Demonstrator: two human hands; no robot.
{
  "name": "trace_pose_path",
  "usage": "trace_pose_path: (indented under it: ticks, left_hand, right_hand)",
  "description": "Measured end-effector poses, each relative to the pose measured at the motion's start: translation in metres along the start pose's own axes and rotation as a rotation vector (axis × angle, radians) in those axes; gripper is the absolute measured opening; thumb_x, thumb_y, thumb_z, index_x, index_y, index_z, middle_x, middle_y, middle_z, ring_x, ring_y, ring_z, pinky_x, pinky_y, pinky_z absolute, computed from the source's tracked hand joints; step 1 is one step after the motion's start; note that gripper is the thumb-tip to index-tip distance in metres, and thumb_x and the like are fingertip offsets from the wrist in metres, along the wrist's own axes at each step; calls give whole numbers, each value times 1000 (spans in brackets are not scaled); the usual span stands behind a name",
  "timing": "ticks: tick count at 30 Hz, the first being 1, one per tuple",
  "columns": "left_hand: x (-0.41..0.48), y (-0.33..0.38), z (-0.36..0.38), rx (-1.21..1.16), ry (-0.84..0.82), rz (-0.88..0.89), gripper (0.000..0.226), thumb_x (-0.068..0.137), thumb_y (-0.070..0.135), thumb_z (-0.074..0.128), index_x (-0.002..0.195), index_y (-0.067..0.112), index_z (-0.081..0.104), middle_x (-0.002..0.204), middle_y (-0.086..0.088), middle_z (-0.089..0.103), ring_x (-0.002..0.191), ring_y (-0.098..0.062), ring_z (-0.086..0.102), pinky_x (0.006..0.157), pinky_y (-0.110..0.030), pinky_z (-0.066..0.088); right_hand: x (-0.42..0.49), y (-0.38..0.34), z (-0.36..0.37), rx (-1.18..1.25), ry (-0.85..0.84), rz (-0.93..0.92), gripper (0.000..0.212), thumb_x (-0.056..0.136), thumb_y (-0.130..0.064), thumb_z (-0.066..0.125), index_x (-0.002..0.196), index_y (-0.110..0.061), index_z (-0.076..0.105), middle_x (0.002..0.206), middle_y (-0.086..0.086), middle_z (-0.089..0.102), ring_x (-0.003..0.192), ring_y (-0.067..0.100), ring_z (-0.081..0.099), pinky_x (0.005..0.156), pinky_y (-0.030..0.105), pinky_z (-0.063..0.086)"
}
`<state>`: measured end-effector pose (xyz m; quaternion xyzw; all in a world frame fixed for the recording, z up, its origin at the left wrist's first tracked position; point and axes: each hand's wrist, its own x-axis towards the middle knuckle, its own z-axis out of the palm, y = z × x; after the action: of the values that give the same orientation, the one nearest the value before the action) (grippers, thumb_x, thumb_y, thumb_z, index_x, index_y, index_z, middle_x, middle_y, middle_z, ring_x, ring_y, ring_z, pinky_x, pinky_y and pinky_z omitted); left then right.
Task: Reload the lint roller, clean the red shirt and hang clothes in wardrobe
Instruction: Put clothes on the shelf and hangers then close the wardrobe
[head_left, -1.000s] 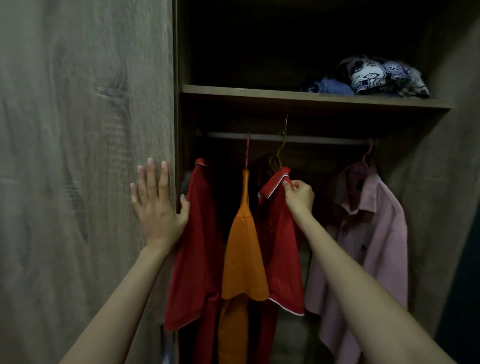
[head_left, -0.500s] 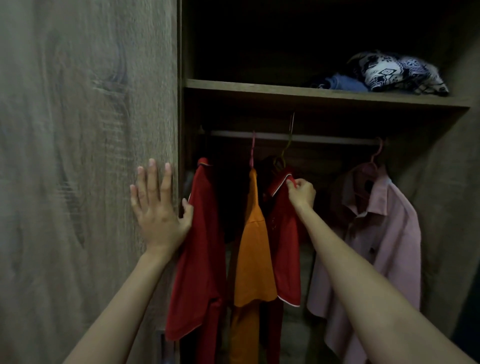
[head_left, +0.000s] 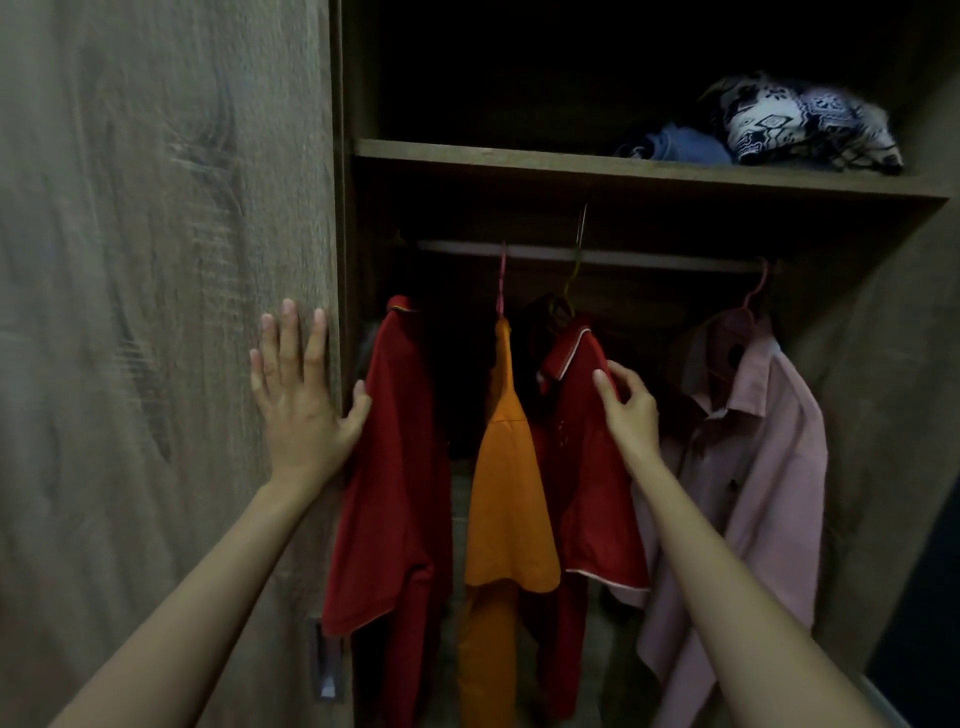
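Dim overall. Light reaches from behind me: my forearms and the wardrobe door (head_left: 156, 312) are lit, the cavity above the shelf (head_left: 519, 161) is near black. Soft focus throughout, grainy shadows. Wide-angle bending at frame edges. No glare.

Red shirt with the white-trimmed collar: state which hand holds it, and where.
Neither grips it. The right hand is open, fingers touching the red shirt just below its collar. The left hand lies flat on the wardrobe door.

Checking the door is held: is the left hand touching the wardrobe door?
Touching. The head view shows the left hand pressed flat against the wardrobe door.
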<state>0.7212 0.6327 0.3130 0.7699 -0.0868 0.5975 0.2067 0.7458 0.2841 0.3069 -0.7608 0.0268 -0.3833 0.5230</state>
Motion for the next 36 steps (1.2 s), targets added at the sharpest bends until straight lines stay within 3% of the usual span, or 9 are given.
trace_pose_path:
  ticks: [4, 6, 9, 12, 18, 23, 27, 36]
  left_hand:
    - [-8, -8, -12, -10, -95, 45, 79, 86, 44, 53, 153, 18, 19, 161, -13, 10, 150, -28, 2, 118, -48, 6]
    - [-15, -16, -18, 6, -132, 78, 77, 88, 48, 52, 153, 18, 21, 161, -12, 11, 150, -28, 3, 118, -47, 6]
    - [-31, -31, -24, 3, -195, 117, 75, 90, 50, 52, 152, 18, 26, 161, -12, 13, 150, -28, 4, 119, -47, 7]
    - [-56, -52, -27, 16, -266, 150, 75, 90, 54, 52, 152, 19, 27, 161, -13, 14, 149, -28, 4, 119, -47, 6]
    - [-93, -99, -30, 73, -348, 246, 74, 91, 57, 53, 151, 24, 26, 160, -15, 15, 148, -33, 7, 120, -48, 4]
    - [-109, -125, -26, 64, -350, 294, 75, 91, 58, 54, 151, 23, 26, 158, -18, 19, 148, -29, 3, 119, -50, 3]
    - [-116, -137, -20, 57, -334, 314, 76, 90, 59, 53, 152, 26, 23, 158, -17, 20, 148, -20, -10, 119, -49, 3]
    - [-124, -128, -13, -15, -324, 335, 73, 91, 58, 53, 151, 27, 27, 157, -15, 20, 148, -19, -11, 118, -49, 2]
  right_hand:
    - [-78, -24, -4, -20, 297, -197, 43, 89, -32, 62, 128, -19, 51, 124, 4, 54, 115, 17, 51, 99, 32, 39]
    - [-133, -35, 10, 61, 305, -302, 33, 90, -28, 59, 120, -15, 55, 116, 2, 57, 109, 17, 54, 96, 29, 40]
    - [-218, -27, 49, 112, 92, -289, 23, 90, -30, 55, 109, -17, 58, 103, -2, 61, 97, 13, 59, 87, 25, 44]
    - [-288, 1, 99, 93, -207, -68, 13, 89, -28, 59, 102, -23, 60, 92, -7, 62, 78, 4, 59, 71, 16, 46]
    - [-352, 53, 186, -150, -504, 249, 22, 88, -28, 63, 106, -14, 61, 100, 2, 62, 75, 8, 58, 67, 20, 46]
    - [-361, 56, 217, -241, -288, 292, 23, 86, -33, 66, 82, -17, 50, 80, 1, 58, 67, 12, 54, 59, 30, 45]
    - [-361, 59, 226, -340, -231, 323, 30, 80, -39, 70, 88, -17, 51, 80, -2, 61, 70, 15, 59, 59, 35, 51]
    - [-353, 66, 213, -348, -194, 328, 27, 75, -35, 75, 81, -14, 61, 72, -2, 67, 65, 12, 63, 56, 27, 50]
